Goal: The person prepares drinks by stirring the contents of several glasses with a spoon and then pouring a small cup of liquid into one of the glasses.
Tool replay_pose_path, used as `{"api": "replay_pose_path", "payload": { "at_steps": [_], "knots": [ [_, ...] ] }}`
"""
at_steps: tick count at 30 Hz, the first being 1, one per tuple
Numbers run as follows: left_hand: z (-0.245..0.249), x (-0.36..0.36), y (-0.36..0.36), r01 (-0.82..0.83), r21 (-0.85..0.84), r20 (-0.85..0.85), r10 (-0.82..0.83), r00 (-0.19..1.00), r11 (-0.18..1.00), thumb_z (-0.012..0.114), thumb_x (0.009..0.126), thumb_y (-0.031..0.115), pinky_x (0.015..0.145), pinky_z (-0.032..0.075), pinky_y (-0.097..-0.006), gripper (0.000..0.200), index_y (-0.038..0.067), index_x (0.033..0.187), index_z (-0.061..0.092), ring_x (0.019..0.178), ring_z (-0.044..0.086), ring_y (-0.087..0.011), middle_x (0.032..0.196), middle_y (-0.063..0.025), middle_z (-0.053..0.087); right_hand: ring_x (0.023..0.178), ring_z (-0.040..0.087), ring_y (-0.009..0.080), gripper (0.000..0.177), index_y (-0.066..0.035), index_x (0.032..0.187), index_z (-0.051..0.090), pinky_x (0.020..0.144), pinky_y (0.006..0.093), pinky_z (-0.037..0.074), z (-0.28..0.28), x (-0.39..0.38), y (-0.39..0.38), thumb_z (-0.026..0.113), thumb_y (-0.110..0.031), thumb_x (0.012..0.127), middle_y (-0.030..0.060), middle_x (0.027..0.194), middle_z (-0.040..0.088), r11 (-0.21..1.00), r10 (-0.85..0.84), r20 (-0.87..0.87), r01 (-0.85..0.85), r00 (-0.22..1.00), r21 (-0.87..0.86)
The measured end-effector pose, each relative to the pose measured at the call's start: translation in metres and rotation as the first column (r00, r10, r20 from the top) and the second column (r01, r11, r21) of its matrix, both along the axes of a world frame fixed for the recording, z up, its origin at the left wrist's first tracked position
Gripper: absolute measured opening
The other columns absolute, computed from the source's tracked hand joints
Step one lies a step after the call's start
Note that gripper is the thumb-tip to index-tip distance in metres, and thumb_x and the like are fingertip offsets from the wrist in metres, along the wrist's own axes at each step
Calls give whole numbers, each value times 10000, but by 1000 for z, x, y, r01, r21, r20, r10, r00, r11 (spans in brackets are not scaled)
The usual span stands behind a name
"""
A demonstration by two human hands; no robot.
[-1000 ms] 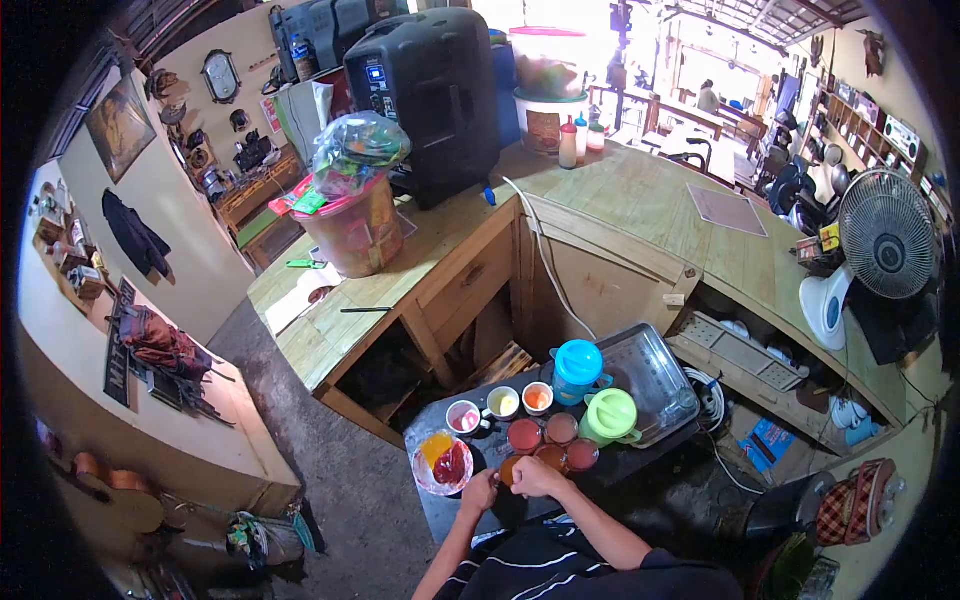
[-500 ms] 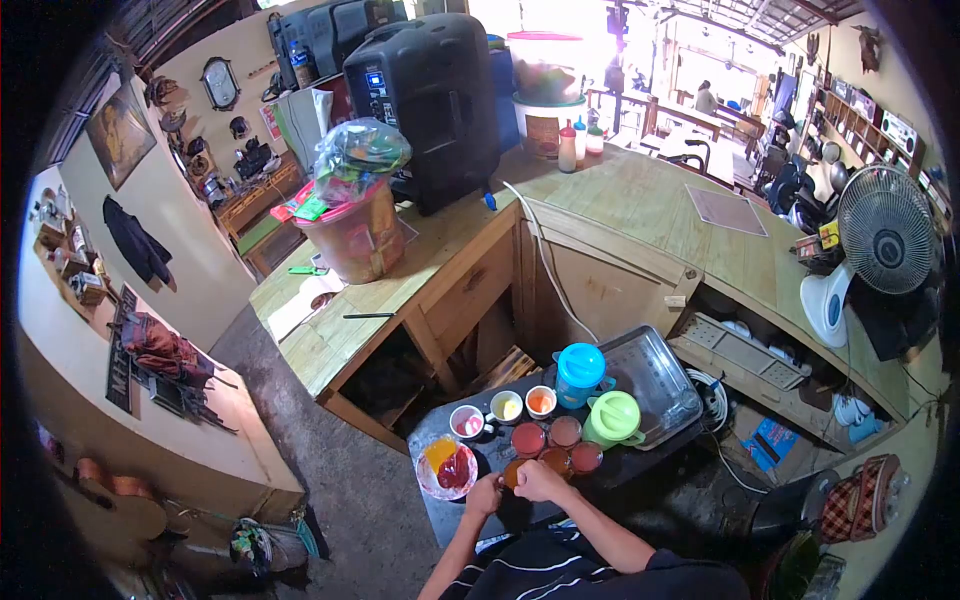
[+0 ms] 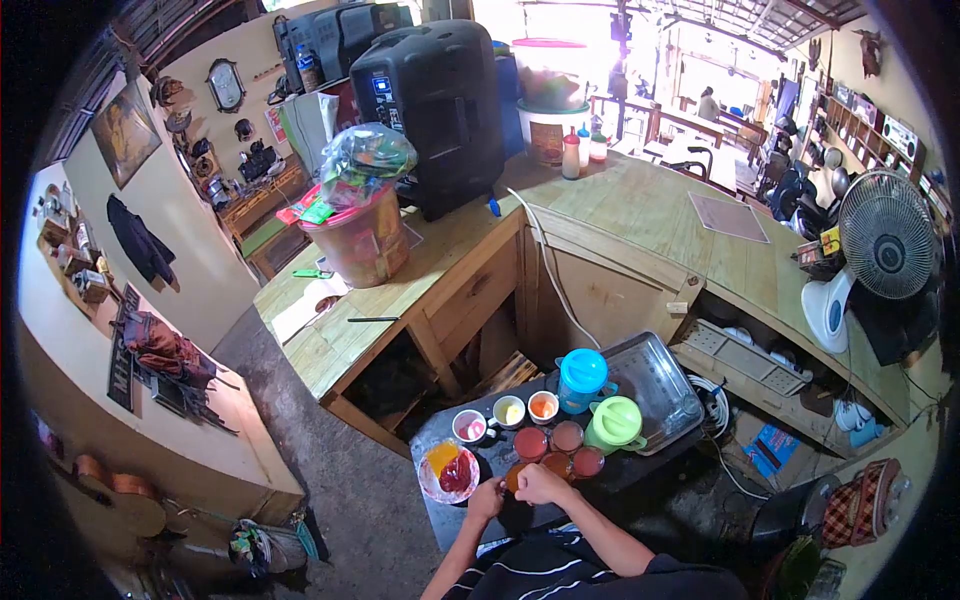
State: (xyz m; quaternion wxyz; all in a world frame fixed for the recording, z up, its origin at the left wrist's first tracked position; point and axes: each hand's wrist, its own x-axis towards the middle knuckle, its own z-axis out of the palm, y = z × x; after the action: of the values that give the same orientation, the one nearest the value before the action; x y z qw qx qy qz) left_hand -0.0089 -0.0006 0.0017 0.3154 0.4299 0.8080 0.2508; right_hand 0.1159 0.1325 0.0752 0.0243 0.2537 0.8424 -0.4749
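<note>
My left hand (image 3: 487, 498) is closed at the near left side of a glass of orange-brown drink (image 3: 513, 477), its fingers against the glass. Over the same glass, my right hand (image 3: 541, 485) is curled into a fist; whatever it holds is hidden. Beyond my hands stand several glasses of reddish drink (image 3: 530, 443). To the left lies a bowl (image 3: 430, 489) with yellow and dark red contents. Behind the glasses is a row of white cups: one with pink contents (image 3: 469, 427), one with pale yellow (image 3: 508, 411), one with orange (image 3: 543, 407).
A blue lidded pitcher (image 3: 583, 382) and a green one (image 3: 615, 425) stand right of the cups, beside a metal tray (image 3: 668, 405). Past the low dark table (image 3: 440, 525) runs a wooden counter (image 3: 630, 215) with a speaker (image 3: 440, 115) and pink bucket (image 3: 358, 240). A fan (image 3: 885, 235) stands right.
The view has shifted slightly. Both hands stay at the same glass, with hardly any visible movement.
</note>
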Motion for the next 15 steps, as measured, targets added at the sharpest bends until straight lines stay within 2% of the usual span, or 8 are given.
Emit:
{"api": "replay_pose_path", "payload": {
  "at_steps": [1,4,7,8,10,13,15],
  "knots": [
    [4,1,0,-1,3,-9,1,1000,1000,437,919,237,761,455,-475,254,73,1016,606,920,581,-422,943,-233,620,630,649,320,164,-16,619,618,597,409,517,7,-2,0,699,-157,640,170,638,631,993,-57,-22,54,998,-108],
    [4,1,-1,-25,51,-17,26,1000,998,441,915,233,761,458,-472,253,70,1016,607,917,583,-418,939,-232,621,633,650,319,154,-22,629,626,595,408,515,4,-3,1,696,-157,656,163,642,636,944,-288,-185,311,940,110],
    [-2,0,0,-7,40,-1,7,1000,999,444,914,230,763,458,-474,251,70,1016,608,917,585,-416,936,-232,622,634,650,313,159,-25,622,615,587,402,507,14,3,6,699,-155,661,160,642,636,899,-258,-76,268,963,348],
    [-4,-1,0,6,24,4,-6,1000,1000,444,914,230,765,458,-475,251,70,1016,609,917,585,-415,936,-232,622,633,649,313,161,-26,622,615,587,402,505,16,4,6,701,-157,660,161,641,635,920,-184,-9,175,983,351],
    [-8,0,-2,-9,50,5,9,1000,999,447,914,226,761,457,-477,246,72,1015,610,913,585,-418,935,-234,622,630,647,312,164,-28,624,613,586,400,502,18,6,6,704,-160,659,162,639,634,941,-32,125,-13,992,338],
    [-4,0,0,-18,60,-6,18,1000,998,452,911,218,749,456,-480,236,74,1009,612,900,586,-422,927,-236,621,635,642,313,163,-33,634,616,597,409,501,1,5,6,706,-168,651,156,641,632,998,62,41,-63,997,22],
    [-6,0,-1,-22,60,-6,23,1000,998,454,909,216,743,455,-483,231,75,1002,612,892,586,-425,919,-236,621,641,643,311,173,-34,639,615,599,412,499,-5,5,4,711,-178,645,147,646,634,998,-60,-29,60,998,-19]
  ]
}}
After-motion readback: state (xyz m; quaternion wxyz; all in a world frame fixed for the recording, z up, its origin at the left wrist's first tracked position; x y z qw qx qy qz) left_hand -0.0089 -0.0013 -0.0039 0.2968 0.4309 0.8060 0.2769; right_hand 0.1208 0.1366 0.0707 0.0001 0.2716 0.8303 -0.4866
